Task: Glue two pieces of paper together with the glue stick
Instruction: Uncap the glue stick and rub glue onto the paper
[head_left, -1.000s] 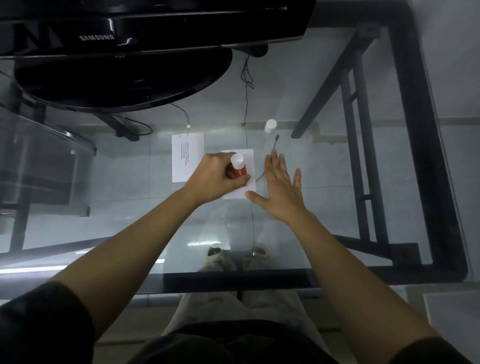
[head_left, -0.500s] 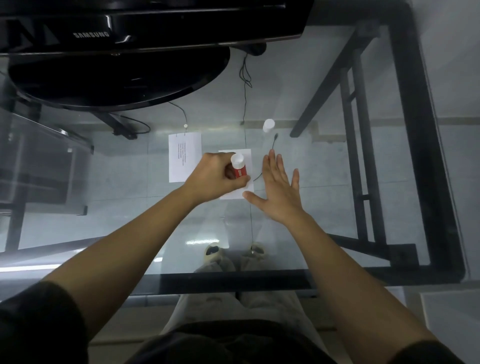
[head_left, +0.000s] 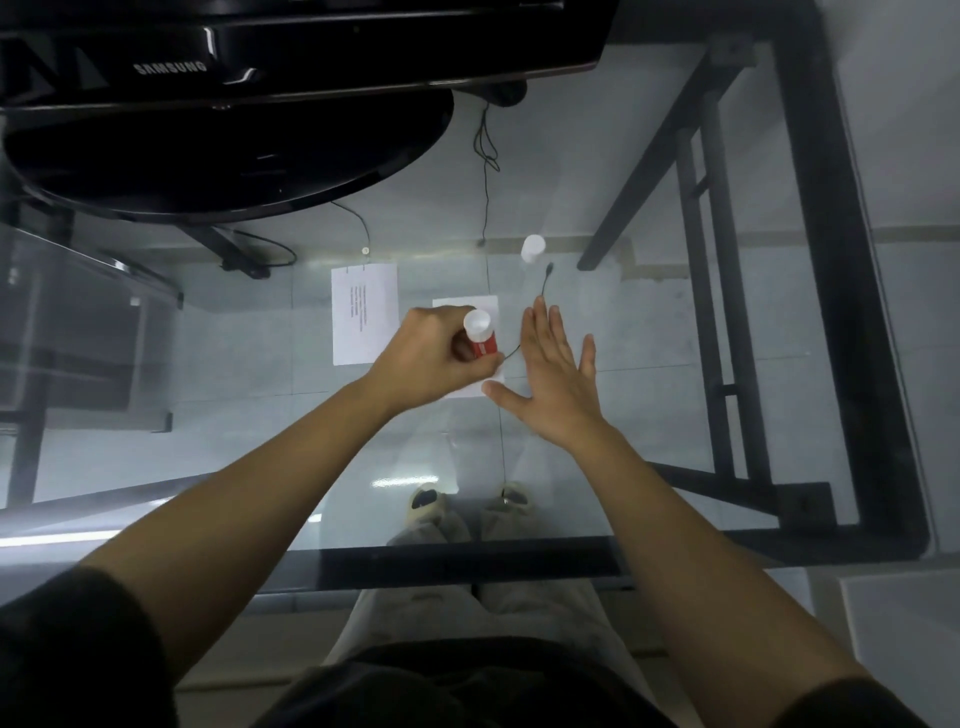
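Observation:
My left hand (head_left: 431, 358) grips a red glue stick (head_left: 480, 338) with a white end, held tip-down on a small white paper (head_left: 478, 306) in the middle of the glass table. Most of that paper is hidden under the hand. My right hand (head_left: 556, 384) lies flat with fingers spread just right of the paper, its thumb at the paper's near right corner. A second white paper (head_left: 363, 312) with printed lines lies to the left, touching or slightly under the first. The glue stick's white cap (head_left: 532, 248) stands farther back on the glass.
A black Samsung monitor (head_left: 291, 57) and its round base (head_left: 223, 161) fill the far left. A thin black cable (head_left: 540, 296) lies on the glass by my right fingers. The black table frame (head_left: 841, 291) runs down the right side, and the front edge (head_left: 467, 561) is near my body.
Both hands stay almost where they were. The glue stick has barely shifted on the small paper; the view has drifted slightly.

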